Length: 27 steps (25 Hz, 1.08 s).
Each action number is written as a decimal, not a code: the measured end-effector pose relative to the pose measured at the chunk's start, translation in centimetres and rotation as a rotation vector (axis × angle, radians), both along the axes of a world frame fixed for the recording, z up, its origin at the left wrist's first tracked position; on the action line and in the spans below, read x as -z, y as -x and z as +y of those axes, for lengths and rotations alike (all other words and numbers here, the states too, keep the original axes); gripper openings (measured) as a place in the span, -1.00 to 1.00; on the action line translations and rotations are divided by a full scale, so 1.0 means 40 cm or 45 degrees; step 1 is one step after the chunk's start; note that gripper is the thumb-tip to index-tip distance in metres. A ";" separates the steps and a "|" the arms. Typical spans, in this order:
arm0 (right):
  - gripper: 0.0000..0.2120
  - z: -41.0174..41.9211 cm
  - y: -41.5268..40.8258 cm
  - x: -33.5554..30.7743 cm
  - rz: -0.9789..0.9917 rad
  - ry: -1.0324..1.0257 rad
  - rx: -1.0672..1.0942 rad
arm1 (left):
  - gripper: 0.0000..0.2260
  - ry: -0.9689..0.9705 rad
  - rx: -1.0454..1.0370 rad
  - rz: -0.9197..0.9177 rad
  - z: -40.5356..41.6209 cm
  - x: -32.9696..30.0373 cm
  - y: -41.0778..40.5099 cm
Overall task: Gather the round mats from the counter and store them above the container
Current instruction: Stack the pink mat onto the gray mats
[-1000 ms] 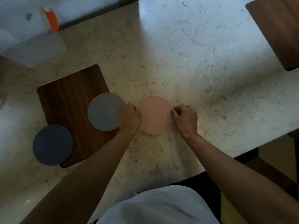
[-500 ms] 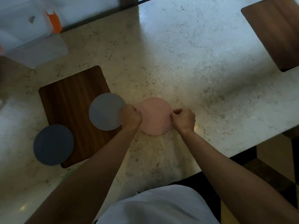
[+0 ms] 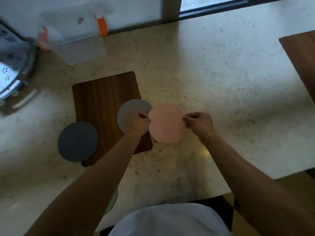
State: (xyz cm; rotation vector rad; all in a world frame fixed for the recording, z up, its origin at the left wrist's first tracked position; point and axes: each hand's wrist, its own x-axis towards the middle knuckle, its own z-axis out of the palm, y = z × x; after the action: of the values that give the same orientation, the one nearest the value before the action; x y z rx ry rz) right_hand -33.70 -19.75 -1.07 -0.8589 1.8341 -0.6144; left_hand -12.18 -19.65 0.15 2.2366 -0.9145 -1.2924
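Observation:
A pink round mat [image 3: 166, 123] is held by both hands, lifted and tilted toward me above the marble counter [image 3: 213, 79]. My left hand [image 3: 141, 123] pinches its left edge and my right hand [image 3: 199, 123] pinches its right edge. A light grey round mat [image 3: 130, 113] lies on a wooden board [image 3: 102, 99], partly behind my left hand. A dark grey round mat [image 3: 78, 141] lies at the board's front left corner, half on the counter. A clear container [image 3: 75, 40] with orange clips stands at the back left.
A metal perforated item [image 3: 12, 77] sits at the far left edge. A second wooden board [image 3: 301, 60] lies at the right. A window frame [image 3: 172, 9] runs along the back. The counter's front edge [image 3: 238, 186] is close to my body.
The pink mat has come up off the counter and now tilts toward me in both hands. The view has swung to the left, showing the container and metal item more fully.

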 end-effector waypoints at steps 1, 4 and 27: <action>-0.90 -0.017 -0.020 -0.003 0.004 0.003 -0.037 | -0.76 0.016 0.010 -0.014 -0.004 0.001 -0.031; -0.89 -0.063 -0.105 -0.010 0.055 0.009 -0.201 | -0.97 0.090 0.003 -0.153 -0.011 0.007 -0.143; -0.83 -0.105 -0.289 0.061 0.478 0.128 -0.563 | -0.88 0.141 -0.077 -0.347 -0.011 0.103 -0.284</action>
State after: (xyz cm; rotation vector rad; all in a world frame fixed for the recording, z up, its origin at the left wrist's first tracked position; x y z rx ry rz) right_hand -22.12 -23.97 -3.53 -1.4749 1.8593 -0.2752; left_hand -0.81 -20.09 -3.95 2.3693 -0.9781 -0.9012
